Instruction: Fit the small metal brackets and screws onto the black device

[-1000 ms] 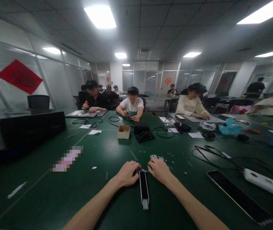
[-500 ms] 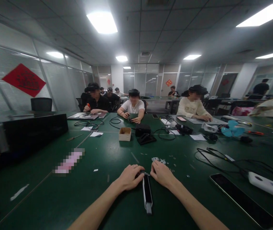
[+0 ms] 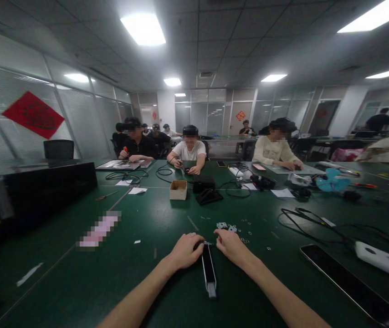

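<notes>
OK so there's a slim black strip-shaped thing w/ white edges and a grey block on its near end (image 3: 209, 269), lying flat on the dark green tabletop (image 3: 61, 282), btwn the two forearms and running near to far. Left hand (image 3: 186, 249) is at its far end, on the left side, w/ fingers bent over and thumb tucked under; looks like it's touching that end, but can't tell if it's really pinching it.

Right hand (image 3: 231, 246) is just right of the same far end, a small gap btwn them. Fingers are curled in, index poking out a bit toward the left; can't tell if anything's in there tbh.

Just past the right hand's knuckles: a few small flat silvery plates (image 3: 232, 228), w/ tiny pale ring-like bits (image 3: 249, 233) scattered far and right of them. Way over on the right, near side, there's a long black glossy phone-like slab (image 3: 348, 282), w/ a rounded white plastic bar (image 3: 384, 260) beyond it. Open tan cardboard box (image 3: 178, 191) sits farther off, abt center.
</notes>
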Action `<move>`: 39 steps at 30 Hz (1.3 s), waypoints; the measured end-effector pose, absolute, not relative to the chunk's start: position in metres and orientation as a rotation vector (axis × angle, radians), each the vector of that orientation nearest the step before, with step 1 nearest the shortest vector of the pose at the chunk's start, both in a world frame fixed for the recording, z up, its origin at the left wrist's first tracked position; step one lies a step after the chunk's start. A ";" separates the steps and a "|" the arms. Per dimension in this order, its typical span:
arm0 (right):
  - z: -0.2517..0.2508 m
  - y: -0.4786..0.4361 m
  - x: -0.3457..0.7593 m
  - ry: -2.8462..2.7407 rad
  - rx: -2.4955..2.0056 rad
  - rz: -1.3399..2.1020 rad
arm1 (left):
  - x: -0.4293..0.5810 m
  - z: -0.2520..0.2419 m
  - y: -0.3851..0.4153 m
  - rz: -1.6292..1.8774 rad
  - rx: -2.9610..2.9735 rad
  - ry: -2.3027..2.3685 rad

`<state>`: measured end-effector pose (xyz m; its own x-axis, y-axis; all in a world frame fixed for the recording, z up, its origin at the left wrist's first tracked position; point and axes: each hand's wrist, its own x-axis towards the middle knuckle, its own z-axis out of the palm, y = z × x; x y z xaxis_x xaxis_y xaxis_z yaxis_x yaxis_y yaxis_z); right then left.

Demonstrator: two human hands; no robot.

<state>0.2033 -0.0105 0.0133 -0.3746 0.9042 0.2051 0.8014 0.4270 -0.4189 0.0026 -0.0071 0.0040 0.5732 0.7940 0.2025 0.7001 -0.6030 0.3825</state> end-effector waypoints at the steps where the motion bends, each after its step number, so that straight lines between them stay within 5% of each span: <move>1: 0.013 -0.011 0.203 -2.285 -1.421 0.336 | 0.003 0.003 -0.007 0.528 2.547 1.259; 39: 0.001 -0.014 0.198 -2.243 -1.263 0.462 | 0.002 0.004 -0.006 0.510 2.542 1.343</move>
<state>0.1980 -0.0136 0.0014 -0.4300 0.8609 0.2718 0.6837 0.5072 -0.5247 0.0024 -0.0064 0.0045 0.5219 0.8294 0.1993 0.7527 -0.5577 0.3499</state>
